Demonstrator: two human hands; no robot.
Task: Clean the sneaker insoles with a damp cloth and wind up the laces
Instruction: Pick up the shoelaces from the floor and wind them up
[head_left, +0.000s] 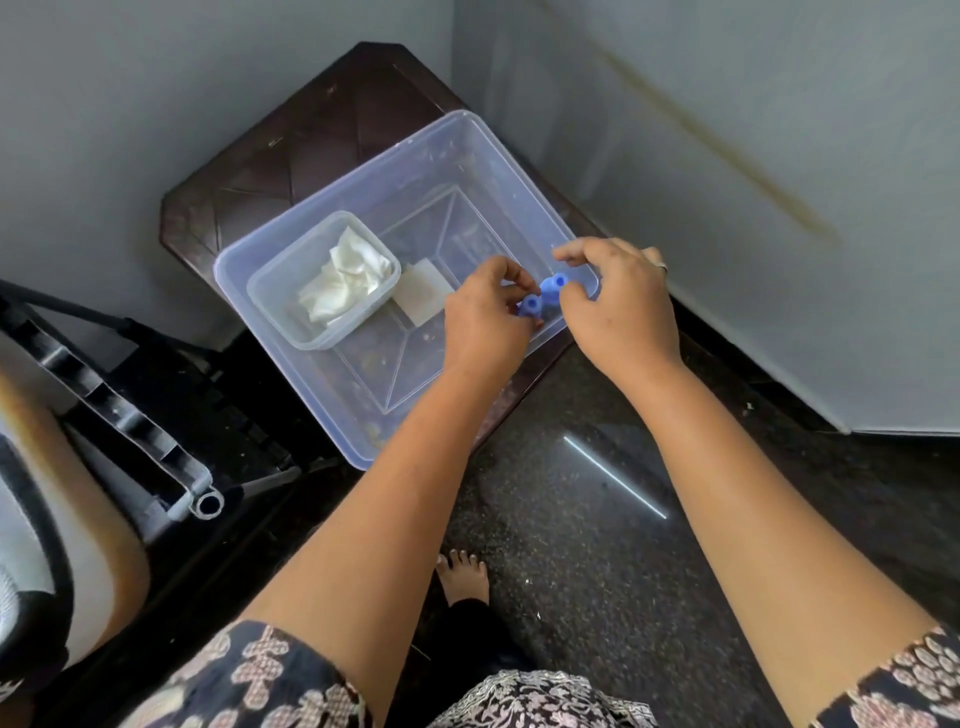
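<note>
Two small blue rolls (544, 295), which look like wound laces, sit between my hands above the near right corner of a clear plastic tub (363, 208). My left hand (483, 322) pinches the lower roll with fingertips and thumb. My right hand (621, 306) curls its fingers round the upper roll from the right. A crumpled white cloth (345, 278) lies in a small clear container (270, 291) inside the tub. Beside that container a flat white piece (423, 291) rests on the tub floor. No sneaker or insole is clearly visible.
The tub stands on a dark brown stool (322, 140) pushed into a corner of grey walls (779, 156). A black and grey folded frame (124, 405) lies at the left. The floor (597, 519) is dark speckled stone, with my bare foot (462, 577) on it.
</note>
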